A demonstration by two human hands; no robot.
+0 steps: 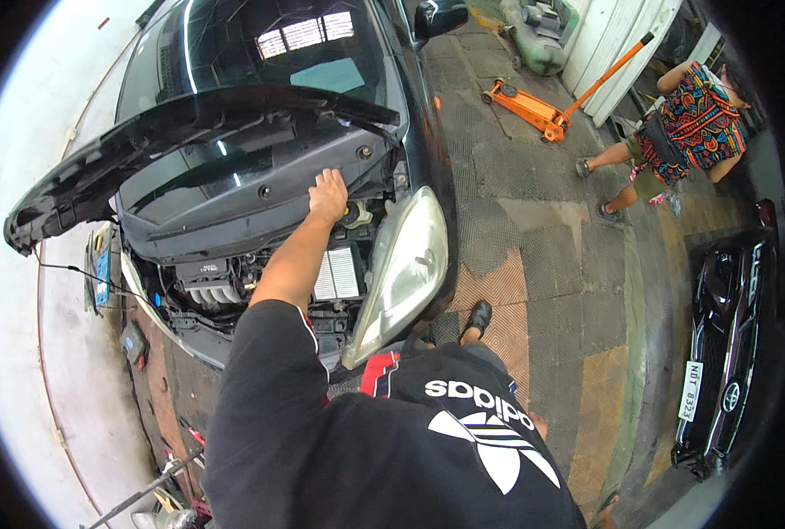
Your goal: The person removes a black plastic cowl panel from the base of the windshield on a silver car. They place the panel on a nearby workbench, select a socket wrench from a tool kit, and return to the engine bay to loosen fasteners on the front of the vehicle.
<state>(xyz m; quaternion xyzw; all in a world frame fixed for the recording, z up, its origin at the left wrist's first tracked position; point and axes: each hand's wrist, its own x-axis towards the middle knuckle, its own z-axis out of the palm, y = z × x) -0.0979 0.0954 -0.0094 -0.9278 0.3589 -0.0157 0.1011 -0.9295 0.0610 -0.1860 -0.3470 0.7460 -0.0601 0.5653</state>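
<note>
My left hand (pixel 327 196) reaches over the engine bay of a dark car. Its fingers are slightly bent and a little apart, resting on the black cowl panel (pixel 234 220) below the windshield. I see nothing held in it. Beside the wrist is a pale fluid reservoir (pixel 357 216) with a dark cap. A white pleated air filter (pixel 338 273) lies exposed nearer to me, next to the forearm. The engine's intake manifold (pixel 214 284) shows left of the arm. My right hand (pixel 540 426) barely shows past my black shirt, its fingers hidden.
The raised hood (pixel 207 110) arches over the bay; the headlight (pixel 414 256) is at its right. An orange floor jack (pixel 534 113), a green tank machine (pixel 538 44) and a bending person (pixel 694 128) are at right. A detached black bumper (pixel 728 344) lies nearer. Blue tools (pixel 102 275) lie left.
</note>
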